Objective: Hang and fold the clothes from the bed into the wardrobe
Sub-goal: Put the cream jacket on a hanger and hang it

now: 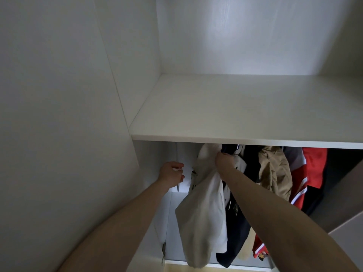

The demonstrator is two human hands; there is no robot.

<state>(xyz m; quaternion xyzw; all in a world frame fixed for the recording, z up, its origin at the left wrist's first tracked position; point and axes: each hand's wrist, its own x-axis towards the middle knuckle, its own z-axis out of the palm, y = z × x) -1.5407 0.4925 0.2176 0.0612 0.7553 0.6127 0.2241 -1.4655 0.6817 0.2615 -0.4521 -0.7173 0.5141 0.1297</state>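
White cloth fills the right hand (224,161), whose fingers are curled into the top of a pale garment (202,213) just under the shelf (235,137); that garment hangs straight down from the grip, between the two forearms; the left hand (172,174) is apart from it, off to the left near the wardrobe's side panel (149,154), fingers loosely curled around a thin metal piece (178,186) that may be a hanger hook or a fitting, though I cannot tell which, nor how firmly it is held; beyond the right hand, further right, hang a dark navy garment (233,232), a tan garment (275,173) and a red garment with white stripes (312,169), packed close and touching one another; the rail that carries them is hidden behind the shelf edge; above both hands the shelf runs wide and white; the bed is out of view

Judging by this, the hanging step is in hand: the pale garment is being settled at the left end of the row; whether its hanger is seated on the rail cannot be seen; the next move calls for making sure the hook sits over the rail before the right hand lets go, then easing the cloth so it falls free of its navy neighbour
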